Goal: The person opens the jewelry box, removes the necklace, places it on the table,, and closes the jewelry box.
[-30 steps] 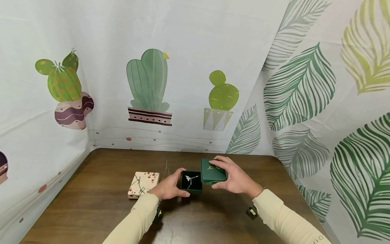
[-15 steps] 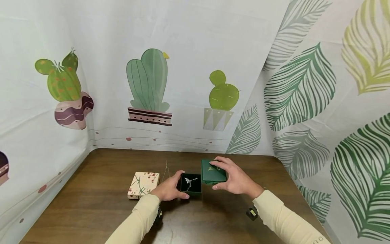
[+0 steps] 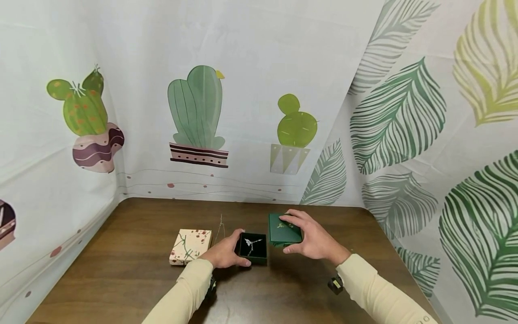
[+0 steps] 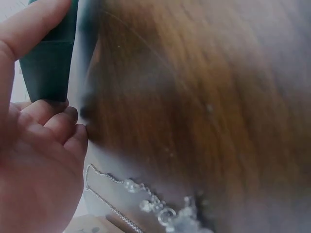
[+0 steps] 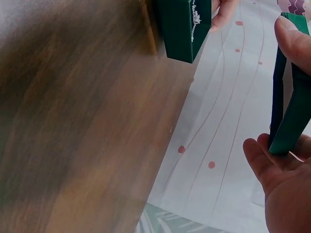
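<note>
My left hand [image 3: 226, 250] grips the left side of a small dark green jewelry box base [image 3: 259, 260], thumb at the near edge and fingers at the far side. Inside, on a black lining, lies a silver piece of chain jewelry [image 3: 252, 244]. To its right, my right hand [image 3: 313, 236] holds the green box lid [image 3: 283, 228] between thumb and fingers, its gold lettering partly covered. Lid and base are apart. The right wrist view shows the lid's hollow underside [image 5: 285, 92]. Beside my left hand, a silver necklace [image 4: 160, 208] appears in the left wrist view, partly out of frame.
A cream gift box with a red flower print [image 3: 190, 245] sits left of my left hand on the brown wooden table [image 3: 121, 270]. A thin chain [image 3: 221, 225] lies behind my left wrist. Cloth curtains [image 3: 251, 189] with cactus and leaf prints border the table.
The jewelry box base has come slightly toward me in my left hand. The lid has shifted a little to the right and nearer with my right hand, widening the gap. Both grips stay the same.
</note>
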Demonstrator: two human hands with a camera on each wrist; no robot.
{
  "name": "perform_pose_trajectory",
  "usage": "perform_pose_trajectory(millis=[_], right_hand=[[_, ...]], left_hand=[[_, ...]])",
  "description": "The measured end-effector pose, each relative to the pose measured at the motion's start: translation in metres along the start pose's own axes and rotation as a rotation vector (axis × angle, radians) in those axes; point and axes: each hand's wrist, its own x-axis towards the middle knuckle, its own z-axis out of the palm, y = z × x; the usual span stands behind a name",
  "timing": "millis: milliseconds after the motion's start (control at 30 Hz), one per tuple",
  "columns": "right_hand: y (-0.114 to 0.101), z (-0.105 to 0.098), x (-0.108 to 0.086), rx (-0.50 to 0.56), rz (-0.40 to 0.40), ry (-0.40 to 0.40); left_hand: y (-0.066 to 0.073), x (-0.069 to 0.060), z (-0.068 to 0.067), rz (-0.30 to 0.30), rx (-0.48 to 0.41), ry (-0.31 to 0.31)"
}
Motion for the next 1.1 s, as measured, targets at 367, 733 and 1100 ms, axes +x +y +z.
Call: perform_pose_trajectory(millis=[367,733,1100], right_hand=[[0.004,0.001,-0.002,-0.002,-0.009,0.007],[0.011,0.001,-0.002,0.014,0.018,-0.009],[0.018,0.003,-0.007,0.017,0.029,-0.018]], left_hand=[[-0.002,0.000,0.004,0.009,0.043,-0.011],[-0.001,0.000,0.008,0.020,0.059,-0.015],[-0.002,-0.001,0.008,0.019,0.057,-0.012]])
